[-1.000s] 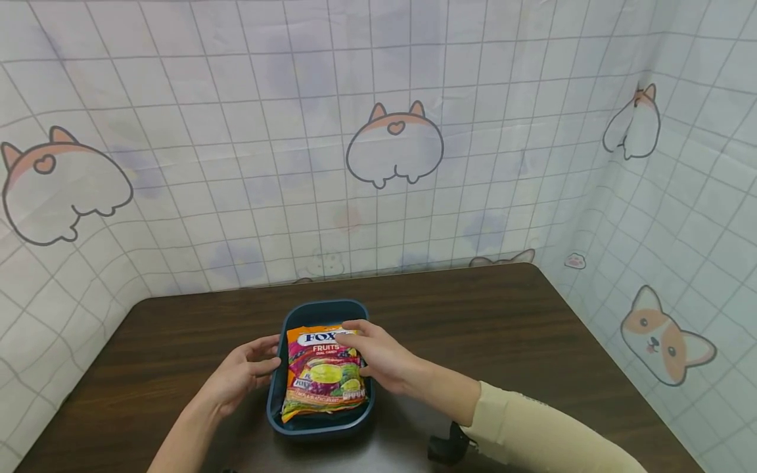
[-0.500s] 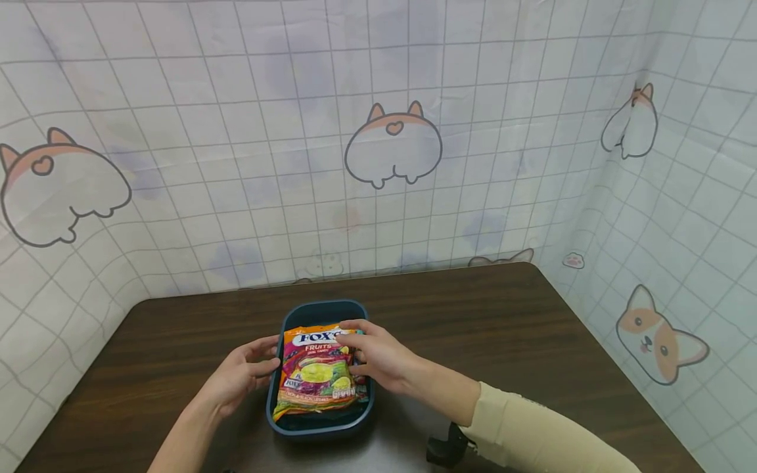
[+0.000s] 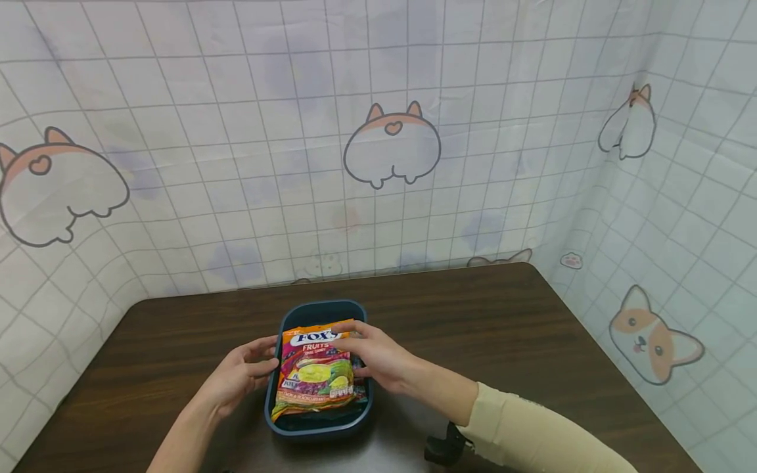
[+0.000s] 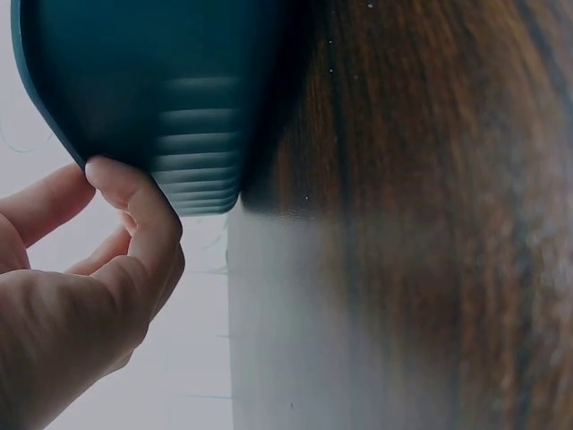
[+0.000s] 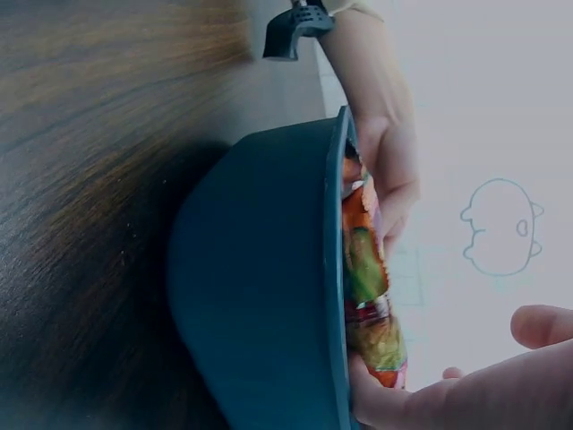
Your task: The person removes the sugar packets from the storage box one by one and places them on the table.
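Orange candy bag (image 3: 313, 374), inside blue tub (image 3: 319, 432), right hand (image 3: 381, 356) at its edge

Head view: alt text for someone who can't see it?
Orange-and-purple plastic FOX'S Fruits candy bag in a dark blue, rounded-rectangular tub on a dark wood-grain table. A left hand touches the tub's left rim; a right hand reaches over the bag's right side. Behind: white gridded backdrop with cartoon dogs.
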The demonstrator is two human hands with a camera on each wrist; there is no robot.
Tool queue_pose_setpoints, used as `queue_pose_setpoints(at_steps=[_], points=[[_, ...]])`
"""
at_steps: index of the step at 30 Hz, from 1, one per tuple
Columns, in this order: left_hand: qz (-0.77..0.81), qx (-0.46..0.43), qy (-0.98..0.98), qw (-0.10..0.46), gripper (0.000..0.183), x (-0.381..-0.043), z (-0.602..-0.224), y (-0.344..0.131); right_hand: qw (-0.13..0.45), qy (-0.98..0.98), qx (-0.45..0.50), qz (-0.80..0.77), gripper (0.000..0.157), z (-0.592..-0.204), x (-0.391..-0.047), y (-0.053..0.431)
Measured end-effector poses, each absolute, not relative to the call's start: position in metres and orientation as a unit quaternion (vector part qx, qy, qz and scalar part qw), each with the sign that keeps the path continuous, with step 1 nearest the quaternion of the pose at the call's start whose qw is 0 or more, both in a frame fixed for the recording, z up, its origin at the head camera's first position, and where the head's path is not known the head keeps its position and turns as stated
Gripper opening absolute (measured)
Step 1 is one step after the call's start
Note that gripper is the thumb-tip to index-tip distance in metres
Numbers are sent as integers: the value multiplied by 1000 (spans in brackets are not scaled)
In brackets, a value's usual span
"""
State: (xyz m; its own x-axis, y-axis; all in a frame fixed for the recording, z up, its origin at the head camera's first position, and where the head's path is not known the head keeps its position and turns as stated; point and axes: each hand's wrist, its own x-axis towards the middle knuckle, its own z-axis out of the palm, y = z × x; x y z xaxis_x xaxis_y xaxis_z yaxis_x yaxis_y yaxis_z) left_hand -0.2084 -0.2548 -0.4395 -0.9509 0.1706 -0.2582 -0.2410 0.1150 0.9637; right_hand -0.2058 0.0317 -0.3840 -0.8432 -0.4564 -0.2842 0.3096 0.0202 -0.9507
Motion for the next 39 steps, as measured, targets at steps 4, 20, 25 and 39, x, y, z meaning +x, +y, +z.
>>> queue_pose_setpoints(at_steps=[4,20,25,39], points=[[662,-28,732,156,59,-207,-439,-255,271,665,-60,-693,44,-384,-206,32],[669,-29,727,155,60,-207,-439,-253,274,658,-68,-699,43,-393,-211,27],[672,-36,723,153,58,-207,-438,-253,284,665,-80,-686,46,-397,-211,25],[670,-28,726,155,60,-206,-440,-254,283,672,-113,-675,52,-406,-215,17]])
